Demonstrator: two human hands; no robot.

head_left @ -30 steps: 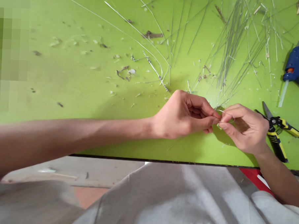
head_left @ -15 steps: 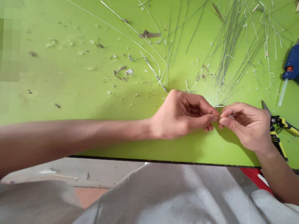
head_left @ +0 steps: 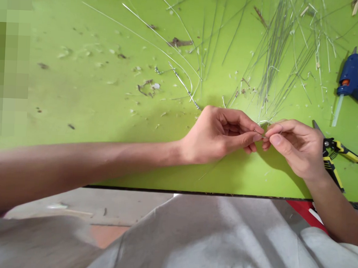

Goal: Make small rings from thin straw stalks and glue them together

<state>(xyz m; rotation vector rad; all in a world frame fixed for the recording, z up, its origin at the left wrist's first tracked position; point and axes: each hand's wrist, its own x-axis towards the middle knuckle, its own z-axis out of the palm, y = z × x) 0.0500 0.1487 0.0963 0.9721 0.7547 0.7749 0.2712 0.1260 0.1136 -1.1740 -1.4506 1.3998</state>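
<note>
My left hand (head_left: 220,134) and my right hand (head_left: 295,149) meet fingertip to fingertip just above the green table (head_left: 80,94), near its front edge. Both pinch a thin pale wire (head_left: 265,122) that curls in a small loop between them. The thumb and forefinger of each hand are pressed together on it. Most of the wire is hidden by the fingers.
A heap of several long thin wires (head_left: 277,47) lies at the back right. A blue glue gun (head_left: 352,80) rests at the far right, and yellow-and-black cutters (head_left: 333,158) lie right behind my right hand. Scraps and curved strands (head_left: 159,42) litter the middle.
My right hand has turned and shifted slightly up and left, closing the small wire loop tighter against my left fingertips. My left hand has barely moved.
</note>
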